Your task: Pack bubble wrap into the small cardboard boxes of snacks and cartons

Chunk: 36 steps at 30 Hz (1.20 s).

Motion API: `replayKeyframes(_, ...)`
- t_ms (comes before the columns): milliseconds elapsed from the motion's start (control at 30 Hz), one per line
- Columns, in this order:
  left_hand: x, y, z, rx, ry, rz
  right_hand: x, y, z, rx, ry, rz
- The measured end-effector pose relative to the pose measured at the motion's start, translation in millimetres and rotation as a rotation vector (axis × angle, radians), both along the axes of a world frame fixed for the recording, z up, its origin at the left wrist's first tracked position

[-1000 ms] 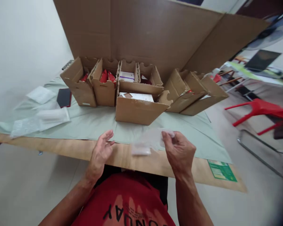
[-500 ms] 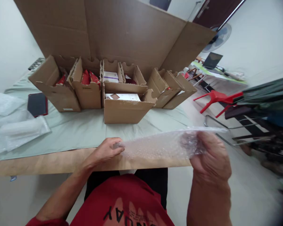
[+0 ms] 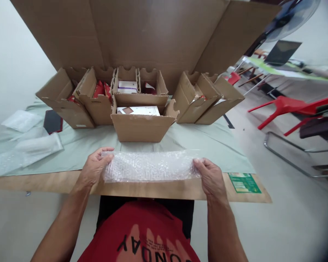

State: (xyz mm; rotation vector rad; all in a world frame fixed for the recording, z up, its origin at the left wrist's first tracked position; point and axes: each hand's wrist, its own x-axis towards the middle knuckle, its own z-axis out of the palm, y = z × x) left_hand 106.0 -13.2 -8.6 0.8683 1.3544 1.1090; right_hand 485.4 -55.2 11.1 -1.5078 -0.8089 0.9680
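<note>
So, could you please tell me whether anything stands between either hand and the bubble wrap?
Nothing visible does: the left hand grips one end of the bubble wrap and the right hand the other. The nearest cardboard box stands beyond it, not in between.

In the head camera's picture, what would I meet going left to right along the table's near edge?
Loose bubble wrap, left hand's grip, held bubble wrap strip, right hand's grip, green printed sheet.
</note>
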Motion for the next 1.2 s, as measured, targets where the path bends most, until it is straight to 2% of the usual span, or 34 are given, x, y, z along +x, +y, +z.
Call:
replayKeyframes(167,6,-1,-1.9,-0.045,0.081,0.008,3,0,-29.7,-0.082,0.072,0.055)
replayKeyframes(300,-6,-8,-4.8,-0.105,0.172,-0.01,13,-6,-39.3,-0.145,0.136,0.073)
replayKeyframes(367,-15,-17,-1.8,-0.098,0.301,-0.073,19,-13,-40.1,-0.165,0.176,0.085)
replayKeyframes(433,-20,-28,3.6,0.001,0.579,-0.147,23,-22,-39.7,-0.167,0.193,0.101)
replayKeyframes(500,-15,-39,7.7,0.209,0.891,-0.193,23,-28,-39.4,-0.176,0.16,0.114)
replayKeyframes(567,-2,-48,6.5,0.42,1.051,-0.308,20,-30,-39.7,-0.194,0.104,0.126)
replayKeyframes(667,25,-54,-8.1,0.562,1.033,-0.597,13,-29,-41.1,-0.177,0.082,0.135)
replayKeyframes(733,36,-50,-22.1,0.571,1.022,-0.695,11,-29,-42.5,-0.148,0.089,0.121)
replayKeyframes(833,38,-39,-37.2,0.574,1.016,-0.69,12,-32,-45.9,-0.121,0.093,0.077)
replayKeyframes(900,33,-30,-39.7,0.587,0.995,-0.648,12,-34,-48.8,-0.111,0.097,0.05)
replayKeyframes(967,29,-24,-36.7,0.6,0.981,-0.636,9,-35,-51.3,-0.106,0.102,0.033)
replayKeyframes(1100,31,-23,-26.0,0.597,1.025,-0.723,6,-35,-53.3,-0.105,0.085,0.04)
replayKeyframes(1200,35,-25,-23.8,0.587,1.098,-0.758,10,-39,-54.6,-0.109,0.002,0.053)
